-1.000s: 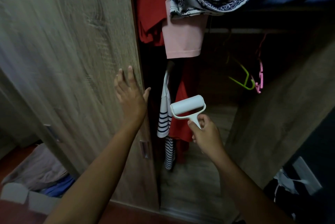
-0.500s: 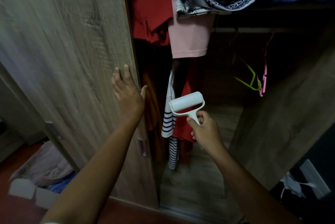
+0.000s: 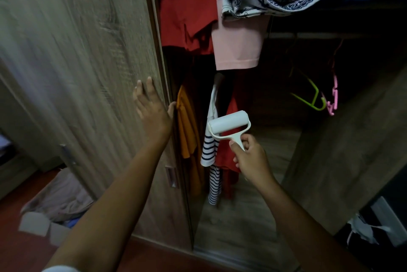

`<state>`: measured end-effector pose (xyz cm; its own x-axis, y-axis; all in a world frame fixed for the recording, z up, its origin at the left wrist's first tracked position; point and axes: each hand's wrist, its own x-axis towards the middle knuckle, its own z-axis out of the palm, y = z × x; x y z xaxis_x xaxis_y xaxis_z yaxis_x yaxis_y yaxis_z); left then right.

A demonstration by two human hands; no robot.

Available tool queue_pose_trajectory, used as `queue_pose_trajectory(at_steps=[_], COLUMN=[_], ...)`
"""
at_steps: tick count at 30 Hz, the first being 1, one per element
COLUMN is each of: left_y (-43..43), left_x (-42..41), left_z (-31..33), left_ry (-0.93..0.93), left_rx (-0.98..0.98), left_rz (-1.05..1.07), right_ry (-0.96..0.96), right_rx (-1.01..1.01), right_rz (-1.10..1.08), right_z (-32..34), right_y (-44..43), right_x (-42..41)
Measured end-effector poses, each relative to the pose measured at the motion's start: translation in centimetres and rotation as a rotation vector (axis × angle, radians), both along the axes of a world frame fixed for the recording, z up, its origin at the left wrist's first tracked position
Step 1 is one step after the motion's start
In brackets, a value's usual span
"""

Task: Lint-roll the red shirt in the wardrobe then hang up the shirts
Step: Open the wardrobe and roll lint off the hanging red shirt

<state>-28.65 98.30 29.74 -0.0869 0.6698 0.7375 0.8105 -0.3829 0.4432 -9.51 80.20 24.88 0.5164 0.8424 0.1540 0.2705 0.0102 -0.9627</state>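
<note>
While I watch from my remote station, these are my notes for this moment.

Change: over the last second the wardrobe door (image 3: 88,73) has slid further left under my left hand (image 3: 152,111), and an orange shirt (image 3: 187,126) that was hidden behind its edge now shows.
Meaning: the opening is wider, so I judge the hanging clothes are easier to reach; rolling has not begun.
Left hand: fingers spread and flat against the door near its edge, thumb at the edge, gripping nothing; arm stretched forward and up.
Right hand (image 3: 251,157): closed around the handle of the white lint roller (image 3: 229,125), roller end raised and tilted, held in front of the clothes and not clearly touching them.
Red shirt (image 3: 226,155): hanging low inside the wardrobe, just behind the roller and my right hand, partly covered by a striped top (image 3: 209,148) to its left.
Other red cloth (image 3: 187,20): higher up, bunched beside a pink garment (image 3: 239,47) that hangs from the shelf; I cannot tell whether it is a shirt.
Hangers: a green hanger (image 3: 312,100) and a pink hanger (image 3: 333,97) hang bare at the right.
Next, as I judge it: bring the roller onto the red shirt, perhaps steadying the cloth with my left hand.
</note>
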Motion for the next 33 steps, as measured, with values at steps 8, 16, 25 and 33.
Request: queue_pose_trajectory(at_steps=[8, 16, 25, 33], left_y=[-1.1, -7.2, -5.3, -2.9], left_x=[-0.5, 5.6, 13.3, 14.8], left_z=[1.3, 0.9, -1.9, -2.1], left_ry=[-0.046, -0.087, 0.020, -0.015], left_rx=[-0.006, 0.137, -0.342, -0.389], left_rz=[-0.029, -0.343, -0.469, -0.354], right_ry=[0.032, 0.023, -0.037, 0.005], right_rx=[0.057, 0.112, 0.075, 0.077], right_rz=[-0.035, -0.064, -0.088, 0.079], right_z=[0.8, 1.3, 0.6, 0.6], right_y=[-0.9, -1.7, -0.1, 6.3], right_x=[0.5, 2.5, 8.3, 12.0])
